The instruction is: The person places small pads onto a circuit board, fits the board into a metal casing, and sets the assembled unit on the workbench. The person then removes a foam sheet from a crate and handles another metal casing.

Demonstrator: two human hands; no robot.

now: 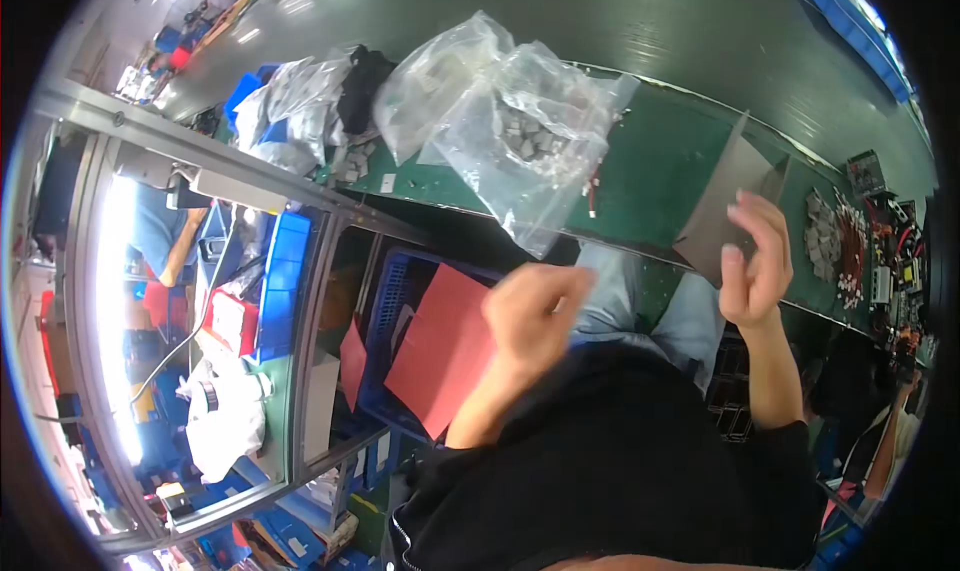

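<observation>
My left hand (532, 316) is raised in front of my body, its fingers curled in and slightly blurred; what they hold, if anything, is hidden. To the right, my right hand (758, 263) is up with its thumb and fingers apart and nothing visible between them. Just behind it, a grey, thin sheet-like piece (738, 176) stands at an angle on the green bench top (660, 156); I cannot tell whether the fingers touch it. Beyond my left hand, a clear plastic bag (480, 121) lies across the bench, with small grey pieces (530, 136) at its opening.
A blue crate (388, 301) with a red sheet (440, 346) is at my left, beside a metal frame (315, 341). Grey parts (822, 239) and red-white wire leads (852, 251) lie on the right. Another person's arm (183, 246) shows beyond the frame.
</observation>
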